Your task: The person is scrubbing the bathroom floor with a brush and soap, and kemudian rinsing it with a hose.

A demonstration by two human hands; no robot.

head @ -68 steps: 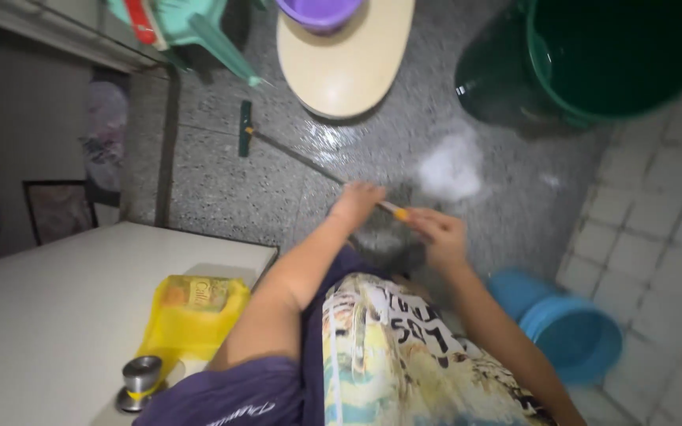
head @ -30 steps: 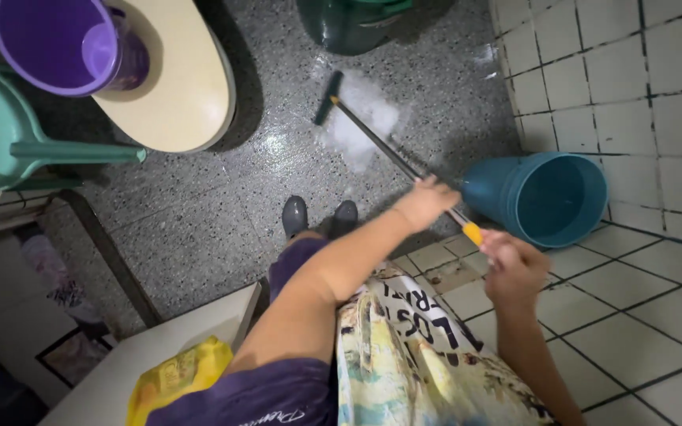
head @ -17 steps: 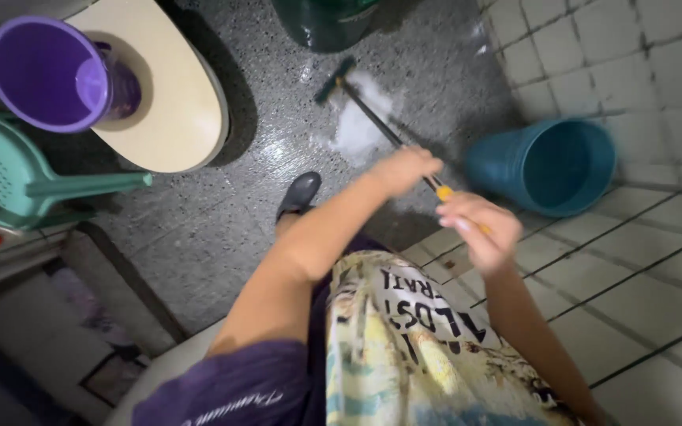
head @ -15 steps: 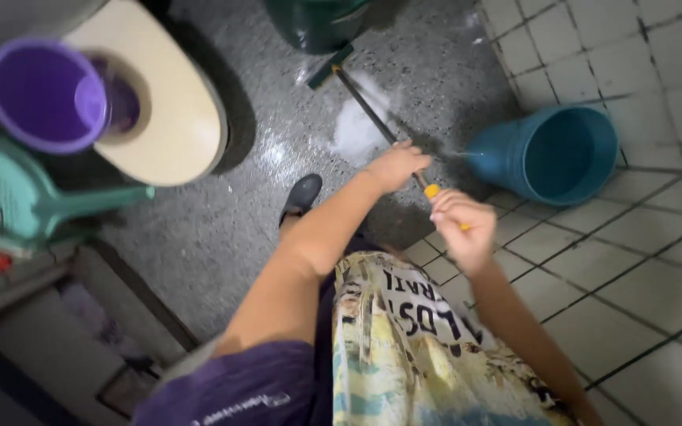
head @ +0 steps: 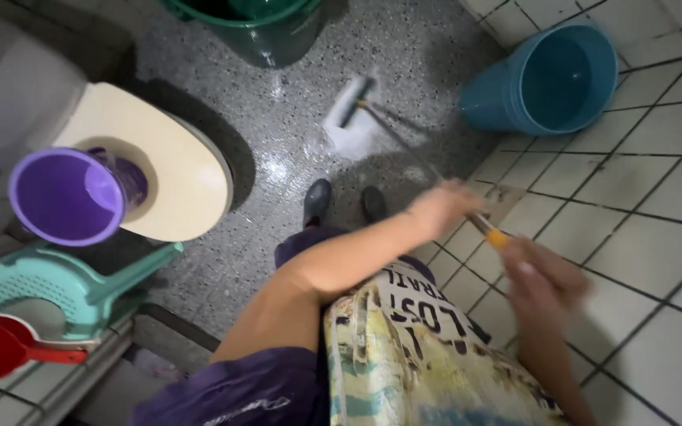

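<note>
Long-handled floor scrub brush (head: 354, 101): thin dark metal shaft, orange tip at its upper end, pale rectangular head with a dark back. Shaft runs diagonally from the head, far from the body, down-right toward the person. Head rests flat on the wet, speckled grey terrazzo floor, sitting in a white patch of soap foam (head: 346, 134). Foam spreads slightly nearer the person than the head. Upper shaft is motion-blurred; bristle detail cannot be resolved.

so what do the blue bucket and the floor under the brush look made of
Blue bucket: likely plastic, smooth, evenly coloured, thin rim. Floor: speckled grey stone-like surface, perhaps terrazzo, shiny where wet. Brush: pale head, blurred; thin dark handle, material unclear.
</note>
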